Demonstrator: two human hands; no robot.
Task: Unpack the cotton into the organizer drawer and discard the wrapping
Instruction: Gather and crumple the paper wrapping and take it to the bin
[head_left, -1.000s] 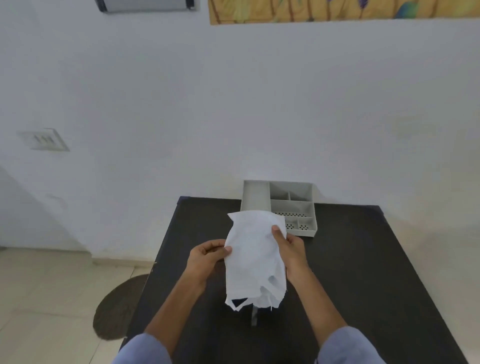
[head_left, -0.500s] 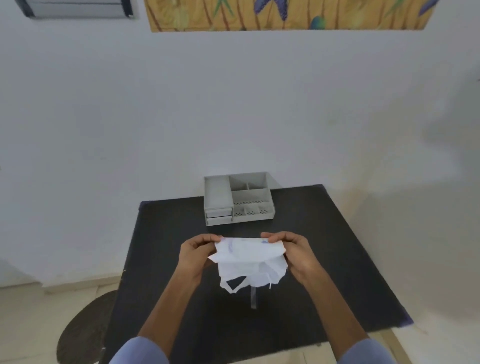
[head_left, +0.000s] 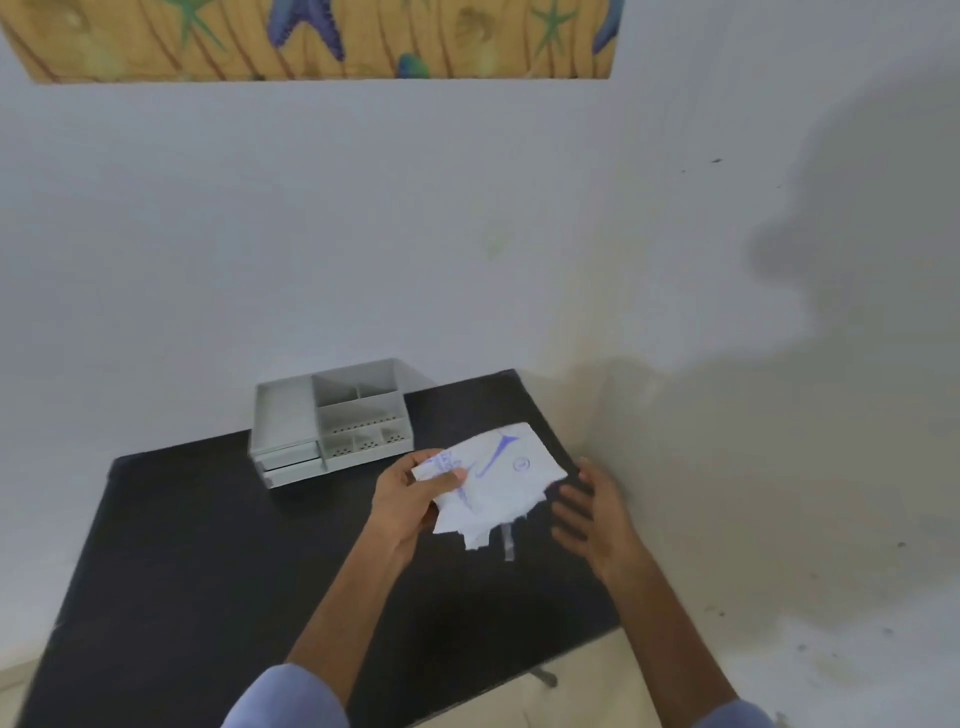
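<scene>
Head view looks down on a white wall (head_left: 363, 234) that fills most of the frame, with the lower edge of a yellow picture (head_left: 311, 39) printed with blue and green starfish shapes at the top. Below the wall sits the black counter (head_left: 208, 571), its far edge against the wall. A grey organizer (head_left: 330, 421) stands on the counter at that far edge, touching or nearly touching the wall. It has open compartments on top, some with perforated floors, and two shallow drawers (head_left: 293, 462) stacked at its front left; both drawers look pushed in.

Nearer the camera than the organizer and to its right, the white wrapping (head_left: 498, 483) is held up above the counter. It is crumpled, carries blue printed marks, and has torn edges hanging from its lower side. The cotton itself cannot be made out.

The left hand (head_left: 410, 499) grips the wrapping's left end, thumb on top and fingers (head_left: 428, 514) clenched under the paper. The right hand (head_left: 592, 514) is just right of the wrapping, released, with fingers spread; whether its fingertips touch the paper's edge cannot be told. Blue sleeves (head_left: 285, 699) show at the bottom edge.
</scene>
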